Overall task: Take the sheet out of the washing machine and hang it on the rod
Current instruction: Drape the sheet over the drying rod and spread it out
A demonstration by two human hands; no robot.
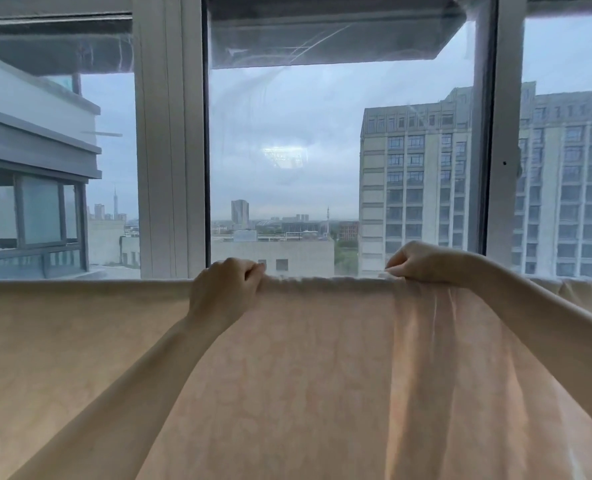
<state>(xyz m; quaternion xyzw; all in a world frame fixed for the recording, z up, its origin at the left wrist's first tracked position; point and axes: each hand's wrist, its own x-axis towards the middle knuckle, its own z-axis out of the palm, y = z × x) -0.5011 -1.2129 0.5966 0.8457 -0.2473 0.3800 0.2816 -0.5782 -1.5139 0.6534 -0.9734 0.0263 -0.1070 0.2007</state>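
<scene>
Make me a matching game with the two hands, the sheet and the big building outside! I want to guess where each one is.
Things:
1. left hand
2. right hand
3. sheet
4. tall building

Places:
A. outside the window, on the right
B. gripping the sheet's top edge, near the middle
C. hanging down, spread across the view
D. pinching the top edge above the folds

Pairs: 1-B, 2-D, 3-C, 4-A

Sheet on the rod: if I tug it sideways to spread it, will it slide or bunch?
Probably bunch: the sheet looks limp, already gathered in folds under the right hand. It likely slides only in short pulls, since the top edge puckers between that and the left hand. The rod itself is hidden.
</scene>
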